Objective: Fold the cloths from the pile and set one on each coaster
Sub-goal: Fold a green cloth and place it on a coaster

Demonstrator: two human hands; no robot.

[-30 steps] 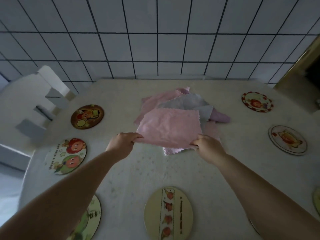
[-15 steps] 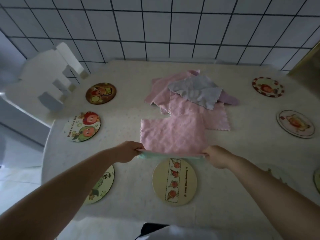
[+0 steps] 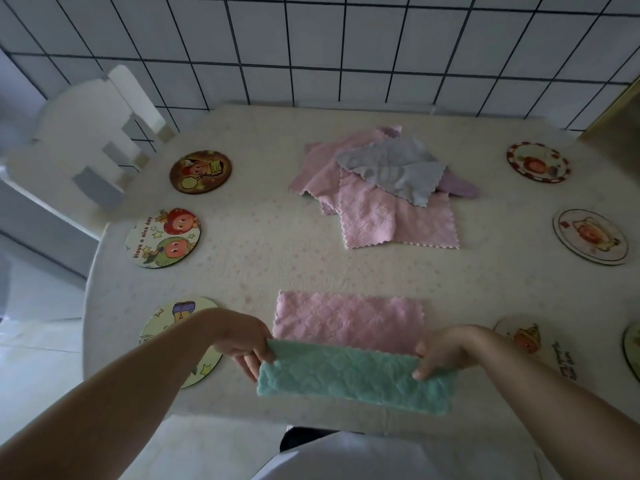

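A cloth (image 3: 349,323), pink on one face and teal on the other, lies at the table's near edge with its near half turned over, teal side up. My left hand (image 3: 244,341) pinches its left end and my right hand (image 3: 441,351) pinches its right end. The cloth hides the coaster that lay at the near middle. The pile of cloths (image 3: 377,188), pink with a grey one on top, sits at the table's middle back. Round picture coasters ring the table: on the left, one (image 3: 200,171), another (image 3: 162,237) and a third (image 3: 162,327), on the right one (image 3: 537,162) and another (image 3: 590,236).
The table (image 3: 242,258) has a pale dotted cover. A white chair (image 3: 86,147) stands at its far left corner. A tiled wall (image 3: 311,46) backs the table. More coasters lie at the near right, one (image 3: 540,344) by my right forearm and one (image 3: 633,348) at the frame's edge.
My hands pulled the pink cloth off the pile to the table's near edge over the middle coaster, then turned its near half over so the teal side shows.
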